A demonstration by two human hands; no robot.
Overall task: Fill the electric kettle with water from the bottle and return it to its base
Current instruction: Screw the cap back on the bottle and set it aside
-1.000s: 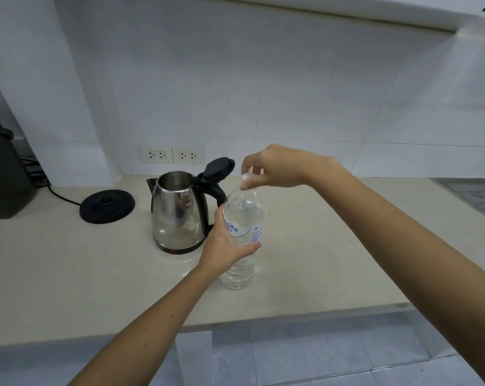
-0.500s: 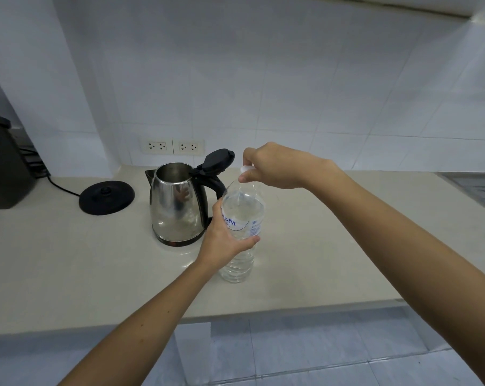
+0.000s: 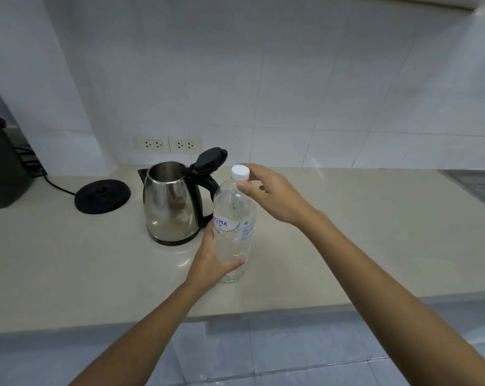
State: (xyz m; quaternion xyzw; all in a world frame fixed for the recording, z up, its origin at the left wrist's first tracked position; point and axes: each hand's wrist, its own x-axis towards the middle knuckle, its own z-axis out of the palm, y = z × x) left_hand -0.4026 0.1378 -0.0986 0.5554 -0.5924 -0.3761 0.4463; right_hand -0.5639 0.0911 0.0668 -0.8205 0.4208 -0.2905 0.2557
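Observation:
A clear plastic water bottle (image 3: 233, 218) stands upright on the beige counter (image 3: 347, 235), its white cap (image 3: 240, 172) on. My left hand (image 3: 208, 267) grips the bottle's lower body. My right hand (image 3: 277, 196) reaches in from the right, with thumb and index finger pinching at the cap and neck. Just left of the bottle stands the steel electric kettle (image 3: 169, 210), its black lid (image 3: 210, 160) flipped open and its handle towards the bottle. The round black kettle base (image 3: 102, 196) lies bare on the counter further left.
A black appliance (image 3: 2, 174) stands at the far left, and the base's cord (image 3: 56, 186) runs towards it. Two wall outlets (image 3: 169, 145) sit behind the kettle. A dark hob edge (image 3: 477, 185) shows at the far right. Tiled floor lies below the counter's front edge.
My right hand has swung off the top of the cap to its right side, so the white cap now shows. My left hand has slid lower on the bottle.

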